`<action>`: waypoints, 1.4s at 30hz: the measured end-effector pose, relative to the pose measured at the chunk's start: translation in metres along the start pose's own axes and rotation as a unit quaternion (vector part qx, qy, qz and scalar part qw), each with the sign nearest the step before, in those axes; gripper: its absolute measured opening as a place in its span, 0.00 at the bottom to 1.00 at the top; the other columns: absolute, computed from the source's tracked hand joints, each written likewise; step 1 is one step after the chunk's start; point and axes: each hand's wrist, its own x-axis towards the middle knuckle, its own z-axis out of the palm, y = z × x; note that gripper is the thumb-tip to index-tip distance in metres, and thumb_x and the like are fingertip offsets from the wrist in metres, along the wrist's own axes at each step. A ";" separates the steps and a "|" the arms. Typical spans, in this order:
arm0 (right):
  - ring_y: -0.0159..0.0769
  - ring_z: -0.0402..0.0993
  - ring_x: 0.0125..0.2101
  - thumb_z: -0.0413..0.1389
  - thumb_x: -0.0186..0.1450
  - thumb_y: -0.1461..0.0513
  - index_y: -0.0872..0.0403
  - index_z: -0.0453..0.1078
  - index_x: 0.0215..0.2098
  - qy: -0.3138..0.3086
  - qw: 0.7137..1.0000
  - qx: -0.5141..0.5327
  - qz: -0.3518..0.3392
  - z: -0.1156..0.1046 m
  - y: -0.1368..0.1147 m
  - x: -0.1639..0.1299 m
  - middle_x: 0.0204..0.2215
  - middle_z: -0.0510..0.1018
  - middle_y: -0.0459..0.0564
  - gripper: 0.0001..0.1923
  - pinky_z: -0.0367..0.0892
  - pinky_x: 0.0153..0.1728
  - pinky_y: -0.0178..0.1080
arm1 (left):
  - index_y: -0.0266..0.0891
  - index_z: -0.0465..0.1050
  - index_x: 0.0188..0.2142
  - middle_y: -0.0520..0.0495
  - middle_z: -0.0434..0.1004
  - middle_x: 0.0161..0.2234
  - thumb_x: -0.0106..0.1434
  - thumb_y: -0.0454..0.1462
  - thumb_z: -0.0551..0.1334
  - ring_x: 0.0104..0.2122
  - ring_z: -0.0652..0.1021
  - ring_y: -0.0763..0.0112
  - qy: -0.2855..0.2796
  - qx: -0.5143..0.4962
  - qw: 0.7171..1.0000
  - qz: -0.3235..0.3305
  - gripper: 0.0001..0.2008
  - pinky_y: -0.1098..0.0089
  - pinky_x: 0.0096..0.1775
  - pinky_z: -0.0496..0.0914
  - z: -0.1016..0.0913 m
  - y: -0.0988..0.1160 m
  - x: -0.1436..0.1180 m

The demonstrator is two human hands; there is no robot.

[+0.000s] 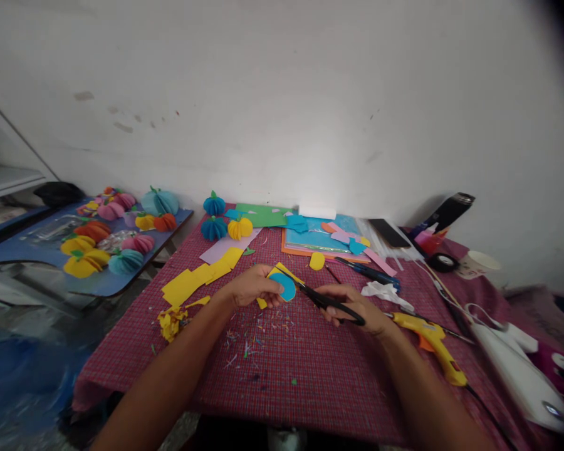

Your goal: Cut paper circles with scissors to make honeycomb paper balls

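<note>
Paper pumpkins (94, 247) are sitting on the blue side bench (28, 254) at far left. On the checked bench cloth (310, 369), yellow paper strips (195, 280) are lying just left of the left hand (254, 285), which is pinching a blue paper circle (284, 286) backed by yellow paper. The black scissors (324, 299) are meeting that circle's edge, and the right hand (355, 307) is gripping their handles. A yellow glue gun (435, 344) is lying just right of it.

Matt paper circle (284, 286), black plastic-handled scissors (326, 301), woven checked tablecloth (310, 369).
</note>
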 end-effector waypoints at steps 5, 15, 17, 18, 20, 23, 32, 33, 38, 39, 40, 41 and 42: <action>0.28 0.65 0.22 0.62 0.60 0.55 0.57 0.71 0.51 0.008 1.000 -0.003 0.004 0.001 0.000 0.000 0.26 0.73 0.46 0.23 0.61 0.21 0.30 | 0.31 0.72 0.33 0.44 0.79 0.27 0.49 0.39 0.70 0.20 0.76 0.73 0.000 0.003 1.000 -0.003 0.15 0.73 0.25 0.72 0.000 -0.001 0.001; 0.27 0.65 0.21 0.63 0.57 0.57 0.55 0.72 0.50 0.016 0.999 -0.034 0.019 -0.003 -0.001 -0.001 0.27 0.73 0.44 0.23 0.61 0.20 0.29 | 0.31 0.73 0.33 0.44 0.79 0.27 0.49 0.39 0.70 0.20 0.76 0.73 -0.009 0.007 1.000 -0.007 0.15 0.73 0.25 0.72 -0.001 -0.001 0.000; 0.26 0.64 0.21 0.63 0.57 0.57 0.55 0.73 0.49 0.015 0.999 -0.034 0.019 -0.003 -0.002 -0.002 0.26 0.72 0.44 0.22 0.60 0.20 0.29 | 0.31 0.73 0.33 0.44 0.79 0.26 0.49 0.39 0.70 0.20 0.76 0.73 -0.006 0.011 1.000 -0.008 0.15 0.74 0.24 0.71 0.000 0.000 -0.001; 0.26 0.64 0.21 0.63 0.57 0.57 0.55 0.73 0.48 0.014 0.999 -0.034 0.019 -0.003 -0.002 -0.002 0.25 0.72 0.43 0.22 0.60 0.20 0.29 | 0.31 0.73 0.33 0.44 0.79 0.26 0.49 0.40 0.70 0.20 0.76 0.73 -0.005 0.013 1.000 -0.009 0.15 0.74 0.24 0.71 0.000 0.000 -0.001; 0.26 0.64 0.21 0.63 0.56 0.57 0.55 0.73 0.48 0.010 0.999 -0.034 0.020 -0.004 -0.002 -0.003 0.26 0.73 0.43 0.22 0.60 0.20 0.29 | 0.31 0.73 0.33 0.44 0.79 0.26 0.49 0.40 0.70 0.20 0.77 0.72 -0.006 0.018 1.000 -0.013 0.16 0.74 0.23 0.70 -0.001 -0.001 -0.001; 0.27 0.64 0.22 0.63 0.56 0.57 0.54 0.72 0.50 0.005 0.999 -0.033 0.020 -0.005 -0.001 -0.004 0.27 0.73 0.44 0.23 0.60 0.21 0.29 | 0.31 0.73 0.35 0.44 0.79 0.27 0.49 0.40 0.70 0.21 0.77 0.72 -0.010 0.023 1.000 -0.016 0.16 0.74 0.23 0.71 -0.003 -0.004 0.000; 0.27 0.63 0.22 0.62 0.58 0.55 0.54 0.72 0.50 -0.003 0.998 -0.054 0.023 -0.004 -0.004 -0.005 0.26 0.72 0.44 0.23 0.58 0.21 0.30 | 0.32 0.74 0.35 0.45 0.79 0.26 0.50 0.39 0.70 0.21 0.78 0.72 -0.020 0.019 0.999 -0.019 0.15 0.74 0.23 0.71 -0.005 -0.004 0.001; 0.27 0.63 0.22 0.63 0.58 0.55 0.54 0.72 0.50 -0.001 0.998 -0.057 0.023 -0.004 -0.005 -0.005 0.26 0.72 0.43 0.23 0.58 0.21 0.30 | 0.32 0.74 0.35 0.45 0.79 0.26 0.50 0.39 0.69 0.21 0.78 0.72 -0.024 0.019 0.999 -0.018 0.14 0.74 0.23 0.71 -0.005 -0.004 0.000; 0.27 0.63 0.22 0.63 0.57 0.55 0.55 0.72 0.50 -0.001 0.998 -0.060 0.032 -0.004 -0.005 -0.006 0.25 0.71 0.43 0.25 0.59 0.21 0.30 | 0.31 0.74 0.36 0.45 0.79 0.24 0.50 0.39 0.70 0.20 0.77 0.72 -0.032 0.034 0.999 -0.019 0.16 0.75 0.23 0.70 -0.007 -0.006 0.001; 0.27 0.64 0.22 0.64 0.57 0.55 0.55 0.72 0.51 -0.001 0.998 -0.058 0.036 -0.005 -0.005 -0.006 0.25 0.72 0.43 0.25 0.60 0.21 0.30 | 0.31 0.74 0.37 0.45 0.79 0.25 0.50 0.39 0.70 0.20 0.77 0.72 -0.032 0.038 0.999 -0.021 0.17 0.75 0.23 0.70 -0.008 -0.006 0.001; 0.28 0.64 0.22 0.64 0.56 0.55 0.55 0.72 0.51 0.000 0.998 -0.056 0.040 -0.006 -0.004 -0.006 0.26 0.72 0.43 0.25 0.60 0.21 0.30 | 0.31 0.73 0.38 0.45 0.79 0.25 0.50 0.39 0.70 0.20 0.77 0.72 -0.033 0.042 0.998 -0.022 0.17 0.75 0.23 0.71 -0.008 -0.007 0.001; 0.28 0.64 0.22 0.64 0.56 0.55 0.55 0.72 0.51 0.000 0.998 -0.053 0.044 -0.007 -0.003 -0.007 0.26 0.72 0.44 0.26 0.60 0.21 0.30 | 0.31 0.73 0.39 0.45 0.79 0.25 0.50 0.39 0.70 0.20 0.77 0.72 -0.036 0.045 0.998 -0.022 0.18 0.75 0.23 0.71 -0.008 -0.007 0.001; 0.28 0.65 0.22 0.64 0.56 0.56 0.55 0.72 0.51 -0.002 0.998 -0.049 0.049 -0.008 -0.003 -0.007 0.26 0.73 0.44 0.25 0.61 0.21 0.30 | 0.32 0.73 0.39 0.45 0.80 0.26 0.50 0.39 0.70 0.21 0.77 0.72 -0.039 0.049 0.998 -0.021 0.18 0.75 0.23 0.71 -0.009 -0.007 0.001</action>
